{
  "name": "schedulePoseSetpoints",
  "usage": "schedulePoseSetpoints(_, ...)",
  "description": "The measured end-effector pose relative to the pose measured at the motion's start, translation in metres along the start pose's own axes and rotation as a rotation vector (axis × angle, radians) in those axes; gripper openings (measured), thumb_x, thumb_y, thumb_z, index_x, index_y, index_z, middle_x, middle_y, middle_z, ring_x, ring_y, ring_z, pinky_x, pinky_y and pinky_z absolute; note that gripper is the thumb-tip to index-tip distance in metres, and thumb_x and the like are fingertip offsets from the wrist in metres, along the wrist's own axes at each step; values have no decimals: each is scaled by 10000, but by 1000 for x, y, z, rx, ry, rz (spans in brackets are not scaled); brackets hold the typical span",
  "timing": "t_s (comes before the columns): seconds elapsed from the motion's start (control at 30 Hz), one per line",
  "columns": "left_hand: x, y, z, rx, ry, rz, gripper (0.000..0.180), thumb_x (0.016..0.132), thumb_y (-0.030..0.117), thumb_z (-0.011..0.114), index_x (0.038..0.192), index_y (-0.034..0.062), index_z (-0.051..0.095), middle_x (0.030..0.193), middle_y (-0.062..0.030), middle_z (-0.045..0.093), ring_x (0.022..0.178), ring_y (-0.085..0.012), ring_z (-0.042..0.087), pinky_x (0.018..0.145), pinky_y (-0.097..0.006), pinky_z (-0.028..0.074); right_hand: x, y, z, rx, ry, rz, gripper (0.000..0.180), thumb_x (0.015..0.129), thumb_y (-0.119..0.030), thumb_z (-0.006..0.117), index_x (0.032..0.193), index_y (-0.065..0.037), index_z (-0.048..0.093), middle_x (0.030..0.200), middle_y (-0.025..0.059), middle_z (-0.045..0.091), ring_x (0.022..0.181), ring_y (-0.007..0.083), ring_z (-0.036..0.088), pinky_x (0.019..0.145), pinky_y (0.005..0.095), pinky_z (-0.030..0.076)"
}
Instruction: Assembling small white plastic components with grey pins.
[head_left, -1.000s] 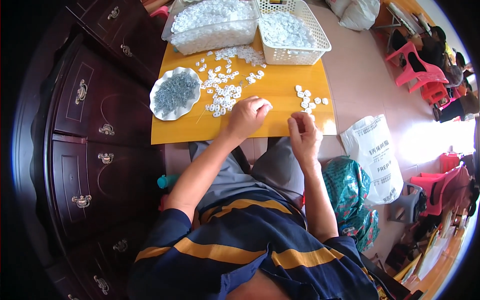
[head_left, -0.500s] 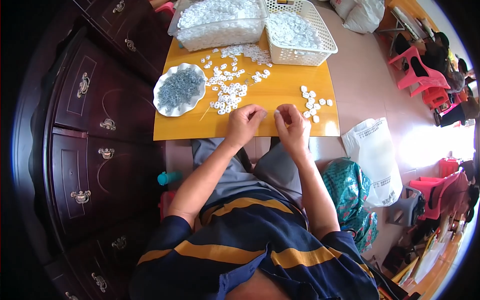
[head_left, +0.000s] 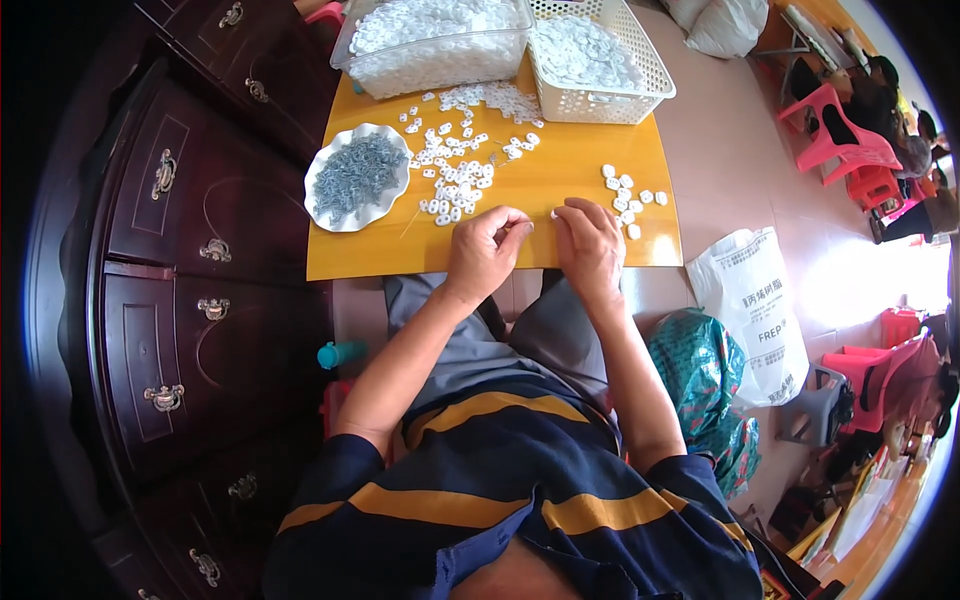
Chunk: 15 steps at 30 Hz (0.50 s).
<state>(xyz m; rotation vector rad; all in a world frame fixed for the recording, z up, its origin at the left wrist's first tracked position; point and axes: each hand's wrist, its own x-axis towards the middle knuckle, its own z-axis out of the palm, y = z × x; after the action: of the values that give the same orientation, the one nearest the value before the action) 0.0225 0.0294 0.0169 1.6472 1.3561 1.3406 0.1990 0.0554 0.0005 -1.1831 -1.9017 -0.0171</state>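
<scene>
Over the near edge of a yellow wooden table (head_left: 400,255), my left hand (head_left: 487,250) has its thumb and fingertips pinched together; what lies between them is too small to make out. Close beside it, my right hand (head_left: 592,245) pinches a small white plastic piece (head_left: 555,214) at its fingertips. Small white two-holed pieces (head_left: 460,182) lie scattered beyond my left hand. A loose cluster of white pieces (head_left: 622,205) sits just past my right hand. On the left, a scalloped white plate (head_left: 397,190) bears a heap of small blue-grey metal parts (head_left: 357,175).
At the table's far edge stand a clear plastic bin (head_left: 440,72) and a cream perforated basket (head_left: 600,108), both filled with white pieces. A dark wooden cabinet (head_left: 240,340) borders the left. A white sack (head_left: 745,270) and a green bag (head_left: 690,365) are on the right.
My right hand has turned slightly, its fingers now lying more over the thumb, and the white piece shows at its tips. My left hand stays nearly in place. The view has shifted a little.
</scene>
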Motion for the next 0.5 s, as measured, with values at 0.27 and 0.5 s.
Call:
schedulePoseSetpoints(0.27,-11,15,11,113,-91,287,71,889,-22,729,951,4,706,953,-122,699,774,-243,697,662,-325,562,-44,-31,-25,1216,-258,1064,285,1075,-318,597,1011,-55,688,839,-11,690,728,77,632,648,217,483)
schedulePoseSetpoints(0.5,-15,27,14,316,-221,442,99,885,36,737,982,31,719,958,-117,699,848,-300,701,731,-374,569,-62,-25,-34,1648,-180,1256,212,1080,-265,585,1049,-75,672,874,-5,691,731,69,637,678,219,516)
